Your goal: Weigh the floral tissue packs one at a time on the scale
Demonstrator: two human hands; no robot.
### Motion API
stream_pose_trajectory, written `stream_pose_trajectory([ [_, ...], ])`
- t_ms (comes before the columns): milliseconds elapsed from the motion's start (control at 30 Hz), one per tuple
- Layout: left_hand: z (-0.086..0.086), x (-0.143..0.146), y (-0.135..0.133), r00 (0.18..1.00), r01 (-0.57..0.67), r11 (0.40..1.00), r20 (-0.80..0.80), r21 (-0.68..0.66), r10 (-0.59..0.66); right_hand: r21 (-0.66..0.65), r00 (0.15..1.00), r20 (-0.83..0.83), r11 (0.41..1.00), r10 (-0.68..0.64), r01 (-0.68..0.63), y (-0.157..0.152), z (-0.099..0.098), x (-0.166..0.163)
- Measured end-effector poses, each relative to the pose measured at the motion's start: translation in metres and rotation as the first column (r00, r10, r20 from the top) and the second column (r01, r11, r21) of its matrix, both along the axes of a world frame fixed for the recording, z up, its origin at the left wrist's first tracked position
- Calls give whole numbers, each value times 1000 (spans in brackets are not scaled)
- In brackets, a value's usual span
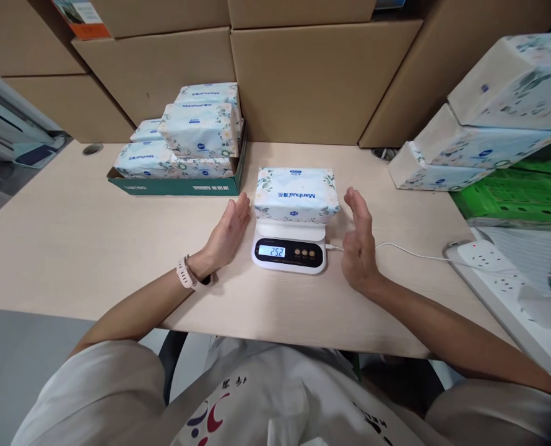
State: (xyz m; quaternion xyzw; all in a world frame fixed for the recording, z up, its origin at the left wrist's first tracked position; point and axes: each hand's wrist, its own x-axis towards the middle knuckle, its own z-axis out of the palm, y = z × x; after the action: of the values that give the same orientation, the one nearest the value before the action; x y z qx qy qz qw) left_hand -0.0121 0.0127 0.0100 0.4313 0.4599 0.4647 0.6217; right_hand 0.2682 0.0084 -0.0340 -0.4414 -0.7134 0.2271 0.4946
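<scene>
A pale blue tissue pack (296, 193) printed "Manhua" lies on a small white scale (289, 249) whose lit display reads 25.2. My left hand (226, 235) is open just left of the pack, fingers straight, a little apart from it. My right hand (359, 241) is open just right of the pack, palm facing it, also not touching. A pale watch sits on my left wrist.
A green tray (177, 184) at the back left holds several stacked tissue packs (196, 127). More packs (480, 118) pile at the right over a green crate (526, 195). A white cable (410, 253) runs to a power strip (493, 263). Cardboard boxes (317, 80) line the back.
</scene>
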Motion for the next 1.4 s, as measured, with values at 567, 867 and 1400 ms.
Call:
stream_pose_trajectory([
  [567,-18,-12,7,999,44,998,-15,55,-43,128,998,39,991,40,-44,1,-10,-1],
  [867,-16,-13,6,998,52,996,18,76,-54,131,999,26,990,43,-46,0,-8,-4],
  [1400,-14,-10,3,998,69,992,-2,110,-69,60,999,-2,997,46,-46,0,-7,-3],
])
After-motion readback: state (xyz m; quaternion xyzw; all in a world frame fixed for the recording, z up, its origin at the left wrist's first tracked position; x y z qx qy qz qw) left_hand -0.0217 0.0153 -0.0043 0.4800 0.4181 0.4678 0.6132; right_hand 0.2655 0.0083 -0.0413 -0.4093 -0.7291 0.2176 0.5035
